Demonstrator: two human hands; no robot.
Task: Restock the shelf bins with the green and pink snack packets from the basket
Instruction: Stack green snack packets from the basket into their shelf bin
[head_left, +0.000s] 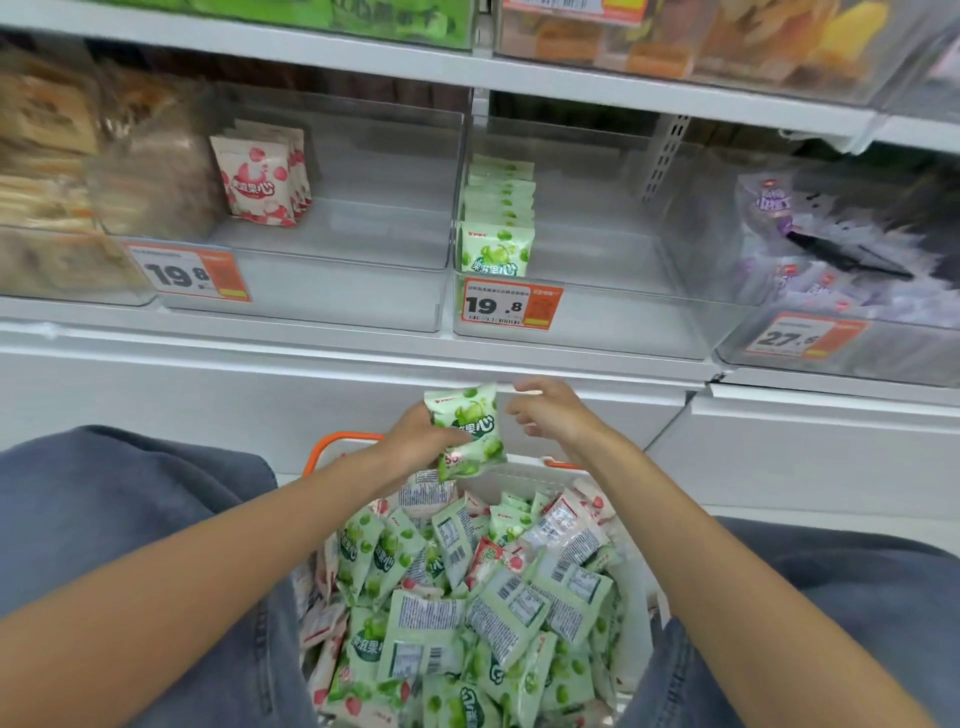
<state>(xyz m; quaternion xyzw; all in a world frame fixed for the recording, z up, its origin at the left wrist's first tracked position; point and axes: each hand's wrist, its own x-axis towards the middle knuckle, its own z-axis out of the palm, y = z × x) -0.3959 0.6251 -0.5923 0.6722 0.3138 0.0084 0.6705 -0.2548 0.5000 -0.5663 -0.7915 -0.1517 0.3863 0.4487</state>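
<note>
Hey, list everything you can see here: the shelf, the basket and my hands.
green shelf packets: one row, green, upright in centre-right bin
pink shelf packets: a few, pink-white, upright in centre-left bin
basket: one, white with orange handle, bottom centre
loose packets: many, green and pink, piled in basket
price tags: three, orange-white, bin fronts
purple packets: many, purple, far-right bin
held packet: one visible, green, above basket
left grip: holds the held packet
right grip: relaxed, beside it, holding nothing
</note>
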